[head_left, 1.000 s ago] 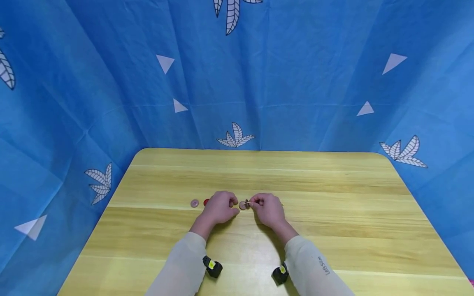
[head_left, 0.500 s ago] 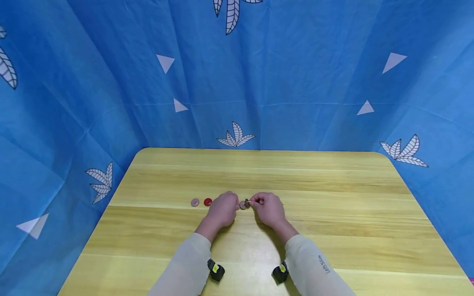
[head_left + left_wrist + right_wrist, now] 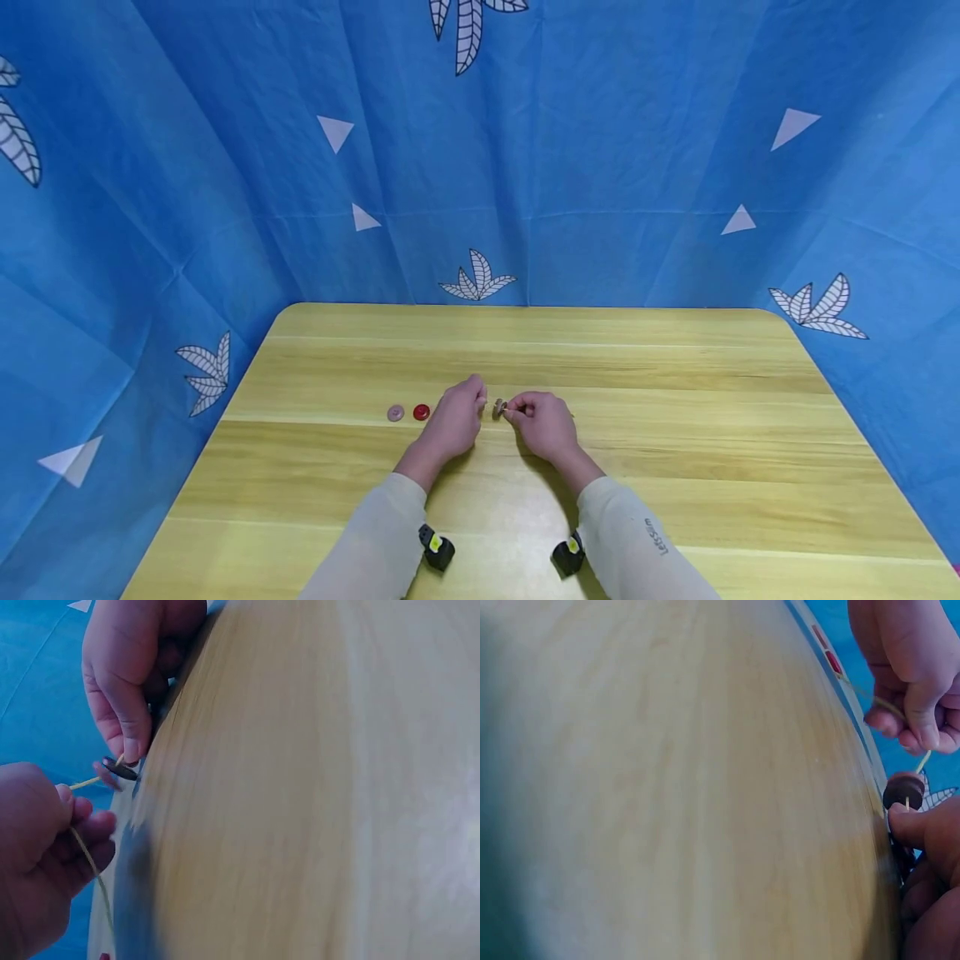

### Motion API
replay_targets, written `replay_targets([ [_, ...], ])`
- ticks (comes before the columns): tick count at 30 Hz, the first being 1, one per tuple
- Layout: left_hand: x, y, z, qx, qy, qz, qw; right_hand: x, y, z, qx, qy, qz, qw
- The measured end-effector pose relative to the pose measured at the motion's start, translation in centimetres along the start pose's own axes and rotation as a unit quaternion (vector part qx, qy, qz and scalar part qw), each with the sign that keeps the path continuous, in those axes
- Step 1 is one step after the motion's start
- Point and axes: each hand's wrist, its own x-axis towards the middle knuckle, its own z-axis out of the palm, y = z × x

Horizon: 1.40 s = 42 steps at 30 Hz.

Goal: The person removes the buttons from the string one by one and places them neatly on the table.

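Two buttons, one dark brown and one pinkish [image 3: 106, 775], are threaded on a thin yellow cord [image 3: 93, 864] between the hands. My left hand [image 3: 454, 421] pinches the cord between thumb and forefinger, just left of the buttons [image 3: 498, 409]; the cord hangs down from it in the left wrist view. On the other side, my right hand [image 3: 547, 425] pinches the cord close against the dark button [image 3: 904, 791]. How far the cord runs behind the right fingers is hidden.
A pink button [image 3: 395, 412] and a red button [image 3: 422, 412] lie on the wooden table [image 3: 675, 467] left of the left hand. A blue patterned curtain [image 3: 600, 167] hangs around the table's back and sides.
My left hand has closed on the cord and moved slightly up the table. The pinkish button, flatter before, now stands on edge beside the brown one. My right hand has hardly moved.
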Motion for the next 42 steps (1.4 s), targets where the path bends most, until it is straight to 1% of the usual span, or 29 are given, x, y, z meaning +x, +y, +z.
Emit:
replay_targets([
  [2,-0.06,-0.07,0.18,-0.014,0.002,0.001,0.9999,-0.05,-0.03,-0.01,0.003,-0.001,0.0,1.0],
  [5,-0.23,-0.28,0.38,-0.025,-0.003,-0.008,0.9997,-0.1,-0.03,-0.05,0.007,-0.003,0.002,1.0],
  [8,-0.41,-0.48,0.44,-0.028,-0.015,-0.021,0.9993,-0.11,0.03,-0.07,0.007,-0.003,0.0,1.0],
  [13,-0.54,-0.7,0.36,-0.023,-0.02,-0.029,0.9991,-0.03,0.05,-0.13,0.005,-0.002,-0.002,1.0],
  [16,-0.55,-0.69,0.27,-0.016,-0.022,-0.029,0.9992,-0.04,0.04,-0.18,0.008,-0.004,0.001,1.0],
  [18,-0.54,-0.66,0.24,-0.006,-0.024,-0.024,0.9994,-0.07,0.06,-0.19,0.009,-0.006,0.005,0.9999],
  [21,-0.53,-0.58,0.27,0.017,-0.027,-0.015,0.9994,-0.1,0.03,-0.22,0.01,-0.007,0.007,0.9999],
  [25,-0.62,-0.42,0.37,0.041,-0.031,-0.012,0.9986,-0.13,-0.11,-0.3,0.012,-0.008,0.005,0.9999],
  [28,-0.7,-0.34,0.47,0.052,-0.029,-0.012,0.9981,-0.15,-0.16,-0.32,0.016,-0.01,0.004,0.9998],
  [35,-0.74,-0.38,0.79,0.078,-0.003,-0.013,0.9968,-0.19,-0.2,-0.32,0.017,-0.011,0.006,0.9998],
  [42,-0.79,-0.55,0.89,0.069,0.004,-0.018,0.9975,-0.21,-0.27,-0.36,0.018,-0.011,0.006,0.9998],
])
